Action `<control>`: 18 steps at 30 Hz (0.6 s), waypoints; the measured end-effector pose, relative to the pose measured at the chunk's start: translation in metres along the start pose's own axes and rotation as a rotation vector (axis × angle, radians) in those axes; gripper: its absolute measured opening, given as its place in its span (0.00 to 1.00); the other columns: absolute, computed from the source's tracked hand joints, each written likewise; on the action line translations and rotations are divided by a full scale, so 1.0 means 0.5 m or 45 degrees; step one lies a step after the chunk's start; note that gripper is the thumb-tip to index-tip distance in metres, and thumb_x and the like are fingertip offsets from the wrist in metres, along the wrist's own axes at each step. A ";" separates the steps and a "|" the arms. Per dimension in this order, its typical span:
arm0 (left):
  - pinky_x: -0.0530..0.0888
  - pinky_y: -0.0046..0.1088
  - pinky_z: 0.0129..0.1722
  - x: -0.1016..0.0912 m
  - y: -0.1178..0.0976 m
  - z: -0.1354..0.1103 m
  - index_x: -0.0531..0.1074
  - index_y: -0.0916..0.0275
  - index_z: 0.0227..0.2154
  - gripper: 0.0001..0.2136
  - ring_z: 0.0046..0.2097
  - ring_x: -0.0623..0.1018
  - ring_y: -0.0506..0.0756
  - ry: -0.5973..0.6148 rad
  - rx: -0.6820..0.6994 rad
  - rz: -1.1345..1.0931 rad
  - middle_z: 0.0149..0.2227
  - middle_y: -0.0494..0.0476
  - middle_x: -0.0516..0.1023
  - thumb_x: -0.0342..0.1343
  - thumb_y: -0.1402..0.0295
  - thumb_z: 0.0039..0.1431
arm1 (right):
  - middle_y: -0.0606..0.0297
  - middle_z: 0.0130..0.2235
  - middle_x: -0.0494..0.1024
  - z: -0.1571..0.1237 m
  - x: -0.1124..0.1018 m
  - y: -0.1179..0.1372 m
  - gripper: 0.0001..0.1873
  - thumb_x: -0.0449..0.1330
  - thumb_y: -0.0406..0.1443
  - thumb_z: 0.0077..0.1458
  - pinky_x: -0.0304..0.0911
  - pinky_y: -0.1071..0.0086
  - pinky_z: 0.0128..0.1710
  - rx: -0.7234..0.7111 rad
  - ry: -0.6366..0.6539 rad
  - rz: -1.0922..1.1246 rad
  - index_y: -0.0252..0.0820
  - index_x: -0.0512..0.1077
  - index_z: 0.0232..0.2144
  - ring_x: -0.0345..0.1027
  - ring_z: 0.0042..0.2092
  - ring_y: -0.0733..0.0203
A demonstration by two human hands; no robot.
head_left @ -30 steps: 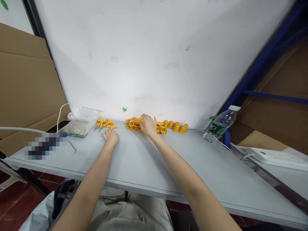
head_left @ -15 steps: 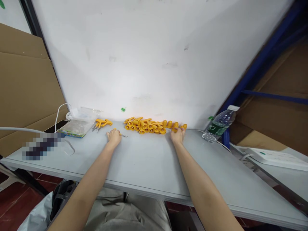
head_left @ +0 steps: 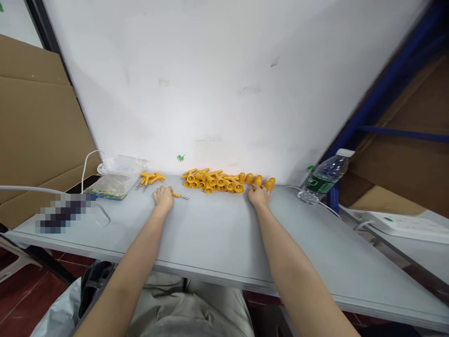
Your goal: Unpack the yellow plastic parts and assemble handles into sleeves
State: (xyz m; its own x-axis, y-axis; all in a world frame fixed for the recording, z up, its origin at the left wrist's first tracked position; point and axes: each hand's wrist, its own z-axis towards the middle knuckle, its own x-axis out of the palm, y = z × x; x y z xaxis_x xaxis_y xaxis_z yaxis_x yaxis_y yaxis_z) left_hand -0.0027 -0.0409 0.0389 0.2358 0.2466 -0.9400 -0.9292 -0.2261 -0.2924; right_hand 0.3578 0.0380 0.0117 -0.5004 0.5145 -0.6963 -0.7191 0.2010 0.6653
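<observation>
My left hand [head_left: 163,198] is closed around a yellow-handled corkscrew [head_left: 180,196], whose metal spiral points right, low over the table. Behind it lie several corkscrews [head_left: 148,178] with yellow T-shaped handles and bare spirals. In the middle is a pile of yellow corkscrews [head_left: 213,181] with cone-shaped sleeves, their round open ends facing me. My right hand [head_left: 259,195] reaches in among several loose yellow caps [head_left: 257,179] at the pile's right end. Its fingertips are bent at a cap and partly hidden, so a firm hold cannot be made out.
A clear plastic bag [head_left: 114,185] lies at the left, near a white cable [head_left: 84,171] and a blurred dark object [head_left: 65,215]. On the right, a water bottle [head_left: 326,177] leans by the blue frame [head_left: 379,98]. A white wall panel [head_left: 224,93] closes off the back.
My left hand has shifted slightly left, and more of the corkscrew shows beyond its fingers. My right hand stays at the caps, its fingers a little lower. The view has moved slightly.
</observation>
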 end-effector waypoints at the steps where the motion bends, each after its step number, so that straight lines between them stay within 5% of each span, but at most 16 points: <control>1: 0.64 0.40 0.51 -0.001 -0.001 -0.001 0.74 0.57 0.42 0.19 0.52 0.71 0.62 0.002 0.011 -0.006 0.48 0.65 0.72 0.43 0.81 0.55 | 0.46 0.55 0.67 -0.007 -0.003 0.001 0.18 0.53 0.36 0.56 0.52 0.47 0.57 0.013 -0.025 0.039 0.40 0.73 0.47 0.57 0.60 0.44; 6: 0.67 0.35 0.49 -0.006 -0.006 0.000 0.70 0.56 0.47 0.21 0.46 0.74 0.59 -0.049 0.074 -0.174 0.46 0.62 0.69 0.46 0.81 0.54 | 0.46 0.53 0.66 -0.040 -0.020 0.007 0.18 0.48 0.36 0.58 0.59 0.55 0.54 0.054 -0.136 0.290 0.39 0.65 0.50 0.64 0.55 0.50; 12: 0.71 0.31 0.46 -0.001 -0.018 -0.001 0.68 0.58 0.50 0.21 0.43 0.74 0.55 -0.227 0.195 -0.514 0.48 0.62 0.65 0.44 0.81 0.57 | 0.46 0.56 0.64 -0.057 -0.034 0.046 0.25 0.54 0.41 0.54 0.63 0.58 0.51 -0.247 -0.205 0.622 0.40 0.58 0.53 0.66 0.53 0.51; 18: 0.71 0.32 0.47 -0.004 -0.035 -0.011 0.69 0.62 0.53 0.20 0.44 0.74 0.55 -0.282 0.249 -0.639 0.48 0.64 0.65 0.42 0.77 0.61 | 0.52 0.48 0.72 -0.098 -0.042 0.140 0.23 0.60 0.44 0.48 0.68 0.57 0.46 -0.526 0.081 0.818 0.41 0.66 0.46 0.71 0.44 0.54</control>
State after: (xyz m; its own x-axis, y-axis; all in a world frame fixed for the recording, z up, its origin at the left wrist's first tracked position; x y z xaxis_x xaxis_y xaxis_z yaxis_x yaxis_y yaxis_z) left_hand 0.0146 -0.0426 0.0449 0.6155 0.4749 -0.6291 -0.7592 0.1426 -0.6351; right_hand 0.2944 0.0003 0.0599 -0.8989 0.3732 -0.2294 -0.3931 -0.4560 0.7985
